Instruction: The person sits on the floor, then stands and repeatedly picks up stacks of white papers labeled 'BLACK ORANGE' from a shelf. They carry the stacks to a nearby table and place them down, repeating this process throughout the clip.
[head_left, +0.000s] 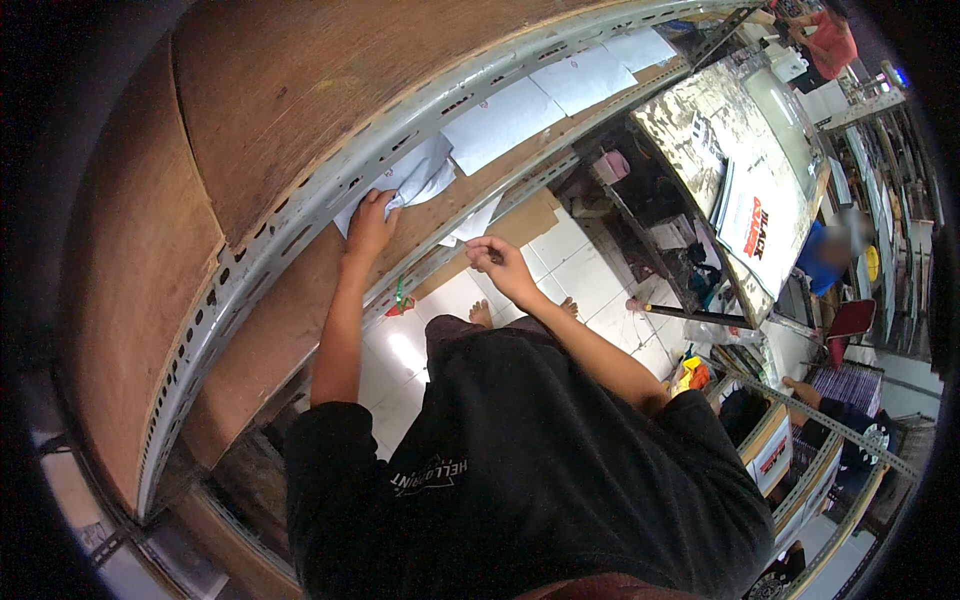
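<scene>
So the left hand (370,228) was up at about 10 o'clock, fingers and thumb closed on a crumpled white sheet (420,172) that lay on the wooden shelf (280,330). The right hand (502,266) sat just off centre toward 12, well apart from the left, with its fingers curled in. A white piece of paper (478,220) was right by its fingertips (couldn't tell if it was actually gripping it, sorry). More white sheets (500,128) ran along the same shelf from 12 to 1 o'clock, under a perforated metal rail (350,165).

Around that, a small green-and-red thing (400,300) was over at 9 o'clock. A worn, patchy table (690,112) stood at 2, with a printed white board (765,225) on it. Past that table, a person in a red top (832,45) was at 2 and someone in blue (822,262) at 3.
</scene>
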